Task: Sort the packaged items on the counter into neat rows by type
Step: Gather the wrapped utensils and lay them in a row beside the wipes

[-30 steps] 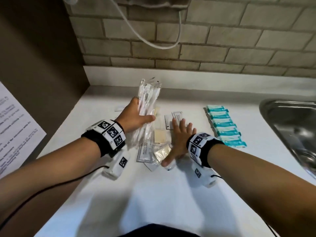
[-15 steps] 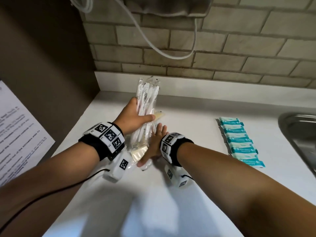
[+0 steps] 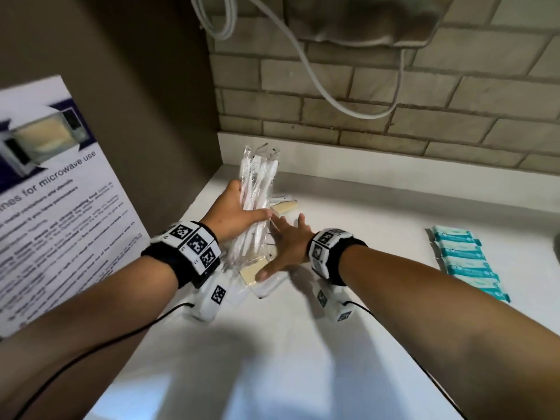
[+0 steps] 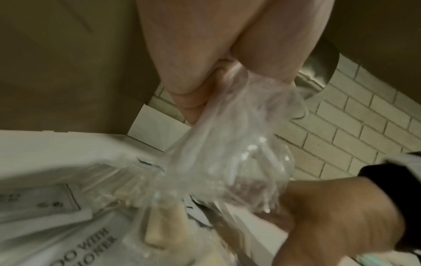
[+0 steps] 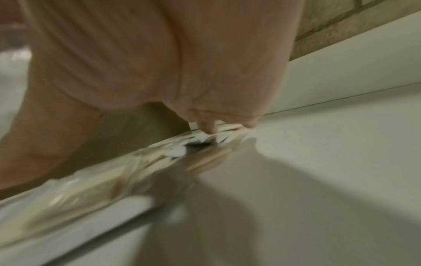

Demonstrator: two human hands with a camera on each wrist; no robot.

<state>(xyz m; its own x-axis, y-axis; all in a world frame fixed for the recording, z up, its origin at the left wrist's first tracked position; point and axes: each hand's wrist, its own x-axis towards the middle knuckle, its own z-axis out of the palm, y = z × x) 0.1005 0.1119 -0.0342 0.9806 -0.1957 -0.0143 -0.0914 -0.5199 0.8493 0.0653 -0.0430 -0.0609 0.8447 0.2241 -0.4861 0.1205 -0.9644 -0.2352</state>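
Two hands are working at the far left corner of a white surface (image 3: 303, 359). Leaning against the brown wall at the far left, a printed sheet on microwave use (image 3: 51, 207) is standing upright.

Just right of it, the left hand (image 3: 233, 215) is holding a bundle of clear-wrapped white utensils (image 3: 256, 204); its grip is wrapping the bundle, thumb lying across the front. The bundle is tilting up and away toward the tiled wall, its near end resting among a small heap of flat sachets (image 3: 257, 274) lying on the surface. The left wrist view is showing the same grip on the crinkled clear wrapping (image 4: 227, 153), with printed sachets (image 4: 56, 225) blurred beneath.

Next, the right hand (image 3: 288, 247) is lying flat with fingers straight and spread, its grip wide and holding nothing, pressing down on the beige and white sachets beside the bundle. In the right wrist view the fingertips (image 5: 209, 128) are touching the edge of the heap, though blur is hiding the details.

Well apart to the right, a neat row of teal packets (image 3: 466, 259) is running from far to near along the surface.

Above, a white cable (image 3: 321, 83) is looping down across the brick tiles.
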